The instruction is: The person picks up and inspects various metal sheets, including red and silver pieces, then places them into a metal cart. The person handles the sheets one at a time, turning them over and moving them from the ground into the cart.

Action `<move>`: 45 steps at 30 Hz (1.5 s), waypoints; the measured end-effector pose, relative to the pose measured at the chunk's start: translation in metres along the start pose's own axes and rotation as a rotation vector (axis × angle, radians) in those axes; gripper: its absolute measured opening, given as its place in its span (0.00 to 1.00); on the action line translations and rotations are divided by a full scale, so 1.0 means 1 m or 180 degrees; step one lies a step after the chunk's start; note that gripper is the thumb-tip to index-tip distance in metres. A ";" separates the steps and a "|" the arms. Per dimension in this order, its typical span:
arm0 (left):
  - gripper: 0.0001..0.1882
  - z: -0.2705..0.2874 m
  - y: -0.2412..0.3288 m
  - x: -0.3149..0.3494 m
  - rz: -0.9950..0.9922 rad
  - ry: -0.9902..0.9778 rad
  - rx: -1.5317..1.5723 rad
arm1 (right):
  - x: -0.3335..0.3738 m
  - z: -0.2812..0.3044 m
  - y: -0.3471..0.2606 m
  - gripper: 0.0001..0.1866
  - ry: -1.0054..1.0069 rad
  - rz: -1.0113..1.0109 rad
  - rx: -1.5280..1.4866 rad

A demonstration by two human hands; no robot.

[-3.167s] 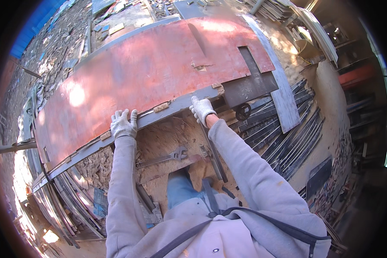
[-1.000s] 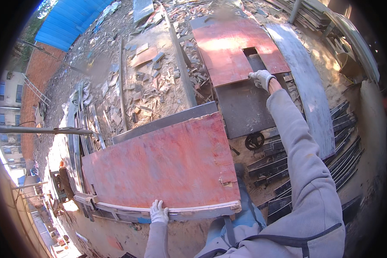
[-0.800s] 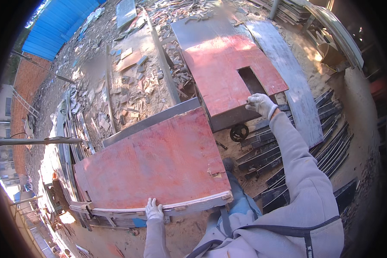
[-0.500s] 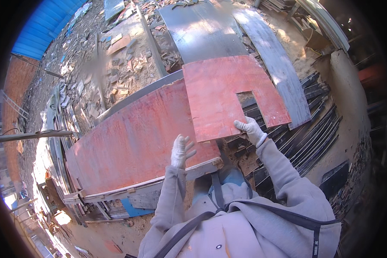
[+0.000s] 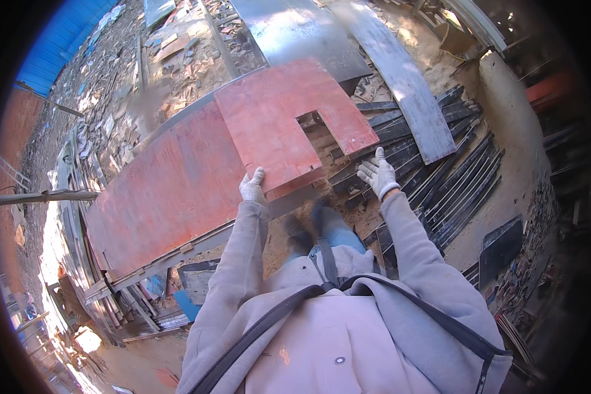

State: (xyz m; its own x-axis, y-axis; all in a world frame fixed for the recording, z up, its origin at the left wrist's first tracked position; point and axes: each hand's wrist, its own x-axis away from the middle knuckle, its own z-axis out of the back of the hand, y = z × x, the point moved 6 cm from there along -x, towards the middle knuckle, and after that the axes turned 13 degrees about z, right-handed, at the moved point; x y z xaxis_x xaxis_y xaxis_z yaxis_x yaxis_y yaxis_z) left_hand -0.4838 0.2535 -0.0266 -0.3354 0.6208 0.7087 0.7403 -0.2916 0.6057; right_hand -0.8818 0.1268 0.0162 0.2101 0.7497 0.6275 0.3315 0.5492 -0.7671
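Note:
A flat red plywood board [image 5: 269, 118] with a rectangular notch cut into its near side lies over the right end of a longer red panel [image 5: 157, 190]. My left hand [image 5: 253, 186], in a pale knitted glove, grips the board's near left corner, thumb on top and the other fingers partly hidden. My right hand [image 5: 378, 175], gloved alike, is held apart from the board, just off its near right corner. Its fingers are spread and nothing is in them. Beneath the long panel, a wooden edge [image 5: 171, 255] shows along the near side.
Dark strips [image 5: 453, 184] lie piled at the right, beside a long grey plank [image 5: 404, 82]. A dark shiny sheet [image 5: 295, 39] lies beyond the board. Wood scraps [image 5: 167, 92] cover the ground at far left, and a pole [image 5: 43, 197] juts in from the left.
The notched board has shifted left and further over the long panel. My left hand, free before, now grips its near left corner; my right hand has let go of its near edge.

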 end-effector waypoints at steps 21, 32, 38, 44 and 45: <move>0.45 -0.018 -0.007 0.036 -0.0285 0.2119 -0.4565 | -0.122 -0.006 -0.043 0.24 -0.1215 0.1597 0.3254; 0.38 -0.027 -0.037 0.064 -0.0949 0.2348 -0.4723 | -0.121 -0.006 -0.032 0.19 -0.1202 0.1495 0.3030; 0.37 -0.036 -0.037 0.062 -0.0967 0.2406 -0.4589 | -0.136 0.008 -0.019 0.35 -0.1159 0.1401 0.2551; 0.37 -0.034 -0.018 0.039 -0.0863 0.2414 -0.4610 | -0.138 -0.031 -0.024 0.34 -0.1187 0.1473 0.2635; 0.37 -0.036 -0.013 0.035 -0.0900 0.2414 -0.4604 | -0.141 -0.037 -0.027 0.34 -0.1161 0.1508 0.2668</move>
State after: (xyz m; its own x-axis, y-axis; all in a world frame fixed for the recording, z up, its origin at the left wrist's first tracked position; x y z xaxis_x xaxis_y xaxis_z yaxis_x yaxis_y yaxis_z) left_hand -0.5263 0.2525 0.0029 -0.8668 0.4219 0.2658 -0.3631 -0.8994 0.2434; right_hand -0.8862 -0.0077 -0.0471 -0.1861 0.9461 0.2650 -0.4902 0.1443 -0.8596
